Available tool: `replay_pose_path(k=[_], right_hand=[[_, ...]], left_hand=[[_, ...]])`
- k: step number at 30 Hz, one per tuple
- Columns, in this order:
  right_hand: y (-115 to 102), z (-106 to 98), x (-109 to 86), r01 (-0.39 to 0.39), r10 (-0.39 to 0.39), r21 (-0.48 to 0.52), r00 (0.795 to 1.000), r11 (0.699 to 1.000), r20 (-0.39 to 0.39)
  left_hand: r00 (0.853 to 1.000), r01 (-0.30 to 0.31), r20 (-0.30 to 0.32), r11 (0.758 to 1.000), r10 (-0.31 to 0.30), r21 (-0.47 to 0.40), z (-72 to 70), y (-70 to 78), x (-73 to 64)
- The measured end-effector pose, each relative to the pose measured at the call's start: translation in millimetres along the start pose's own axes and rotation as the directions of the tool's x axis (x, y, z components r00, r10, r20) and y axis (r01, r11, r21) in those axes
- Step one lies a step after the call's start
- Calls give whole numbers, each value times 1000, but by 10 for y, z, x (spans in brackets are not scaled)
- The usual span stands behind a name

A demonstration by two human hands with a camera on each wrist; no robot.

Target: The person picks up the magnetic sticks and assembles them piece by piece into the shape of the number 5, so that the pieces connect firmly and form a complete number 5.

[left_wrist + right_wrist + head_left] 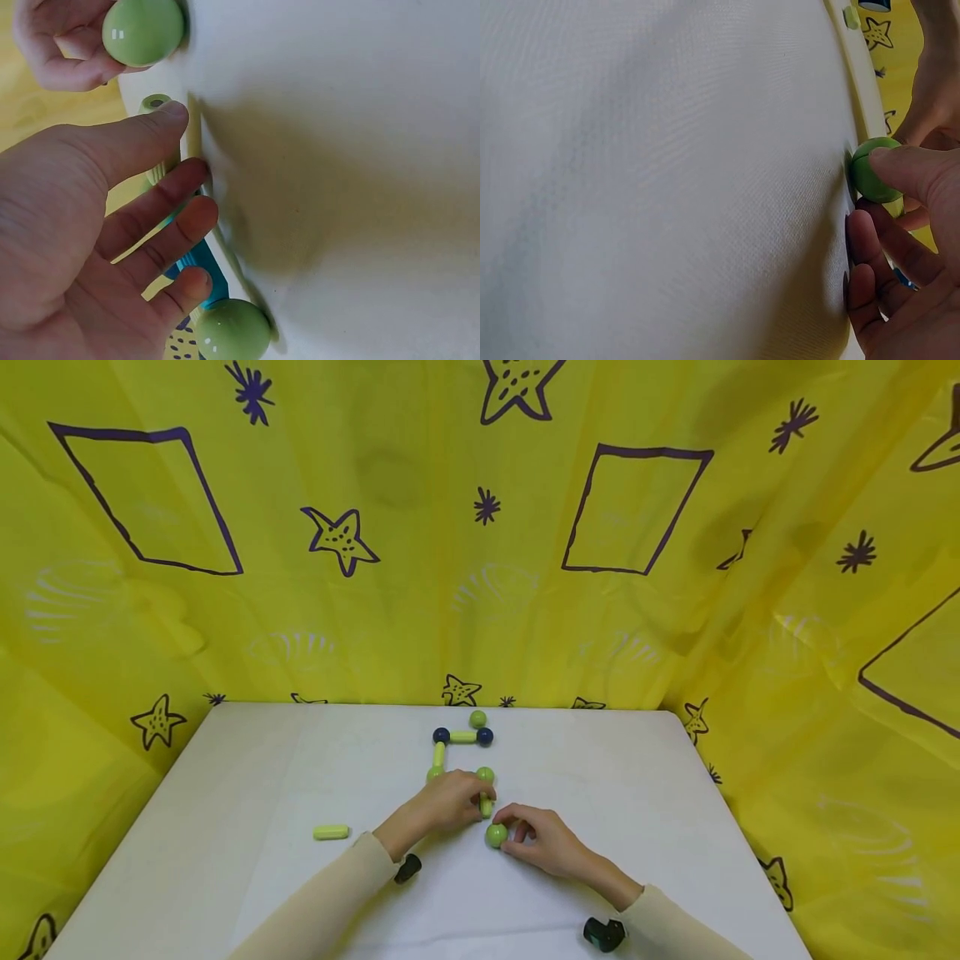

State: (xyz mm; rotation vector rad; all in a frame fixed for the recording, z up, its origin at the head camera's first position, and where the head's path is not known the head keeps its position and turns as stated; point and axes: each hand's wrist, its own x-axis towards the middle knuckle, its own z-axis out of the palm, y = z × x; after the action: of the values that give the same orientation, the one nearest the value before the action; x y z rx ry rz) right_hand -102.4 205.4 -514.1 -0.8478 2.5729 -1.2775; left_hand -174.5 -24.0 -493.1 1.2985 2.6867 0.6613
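My left hand (452, 799) pinches a light green rod (486, 808) between thumb and fingers, at the near side of a green ball (485, 775). In the left wrist view the rod's hollow-looking end shows above the thumb, and a blue rod (208, 264) runs behind the fingers to a green ball (232, 330). My right hand (551, 843) holds another green ball (497, 836) by thumb and fingertips, low over the white tabletop and just short of the rod's near end. The left hand hides the blue rod in the head view.
Farther back, a light green rod (463, 737) joins two dark blue balls (441, 737), and another rod (438, 755) leads down from the left one. A loose green ball (477, 719) lies behind them. One loose green rod (331, 832) lies at left. Yellow curtain (420, 610) surrounds the table.
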Motion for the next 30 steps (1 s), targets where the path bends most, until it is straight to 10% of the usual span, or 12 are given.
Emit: replay_pose_path(k=[14, 30], right_hand=[[-7, 59, 3, 5, -6, -12, 999, 1000, -49], [-45, 129, 48, 23, -30, -53, 991, 998, -129]], left_hand=[[998, 60, -3, 936, -65, -346, 17, -123, -74], [986, 130, -19, 845, -163, -519, 67, -146, -106]])
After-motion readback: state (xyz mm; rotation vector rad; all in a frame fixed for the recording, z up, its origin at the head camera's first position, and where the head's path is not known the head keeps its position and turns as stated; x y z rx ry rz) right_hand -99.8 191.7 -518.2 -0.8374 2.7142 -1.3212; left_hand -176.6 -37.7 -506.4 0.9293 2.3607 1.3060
